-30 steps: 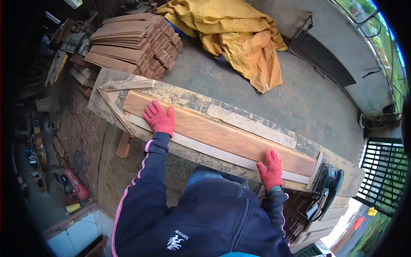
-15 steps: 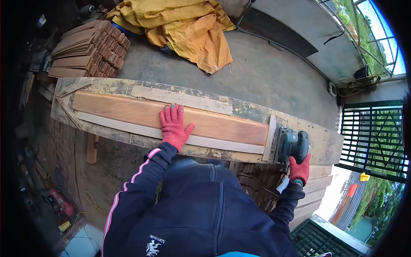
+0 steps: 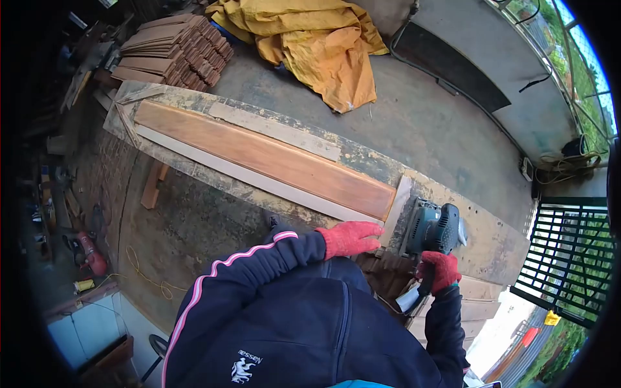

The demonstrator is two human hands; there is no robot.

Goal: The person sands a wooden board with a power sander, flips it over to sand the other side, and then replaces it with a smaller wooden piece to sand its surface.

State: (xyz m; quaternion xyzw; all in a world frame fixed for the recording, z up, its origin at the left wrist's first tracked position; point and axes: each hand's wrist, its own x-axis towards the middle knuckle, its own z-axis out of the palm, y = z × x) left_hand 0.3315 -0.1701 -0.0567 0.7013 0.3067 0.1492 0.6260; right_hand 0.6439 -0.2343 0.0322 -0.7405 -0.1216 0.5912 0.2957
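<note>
Sander [image 3: 435, 227] in right hand [image 3: 442, 270], board [image 3: 272, 155] on bench [image 3: 495, 242]

We look down on the long bench, its top worn and flecked, running diagonally away to the upper left. On it, lengthwise, lies the reddish-brown board. We note a pale strip [image 3: 259, 177] along its near edge, a shorter strip [image 3: 278, 132] beside its far edge, and a cross strip [image 3: 397, 210] at its right end.

Dark green sander: just right of the cross strip, close to the bench's front edge. Right hand, red-gloved: fingers curled round the sander's near end. Whether the sander's base sits flat on the wood, we cannot tell.

Left hand [image 3: 351, 239], also red-gloved: fingers extended, gripping nothing, near the board's right end. We cannot make out whether it touches the pale strip.

Beyond the bench, on the floor, we log stacked boards [image 3: 174, 52] at upper left and a crumpled yellow tarp [image 3: 317, 52].
</note>
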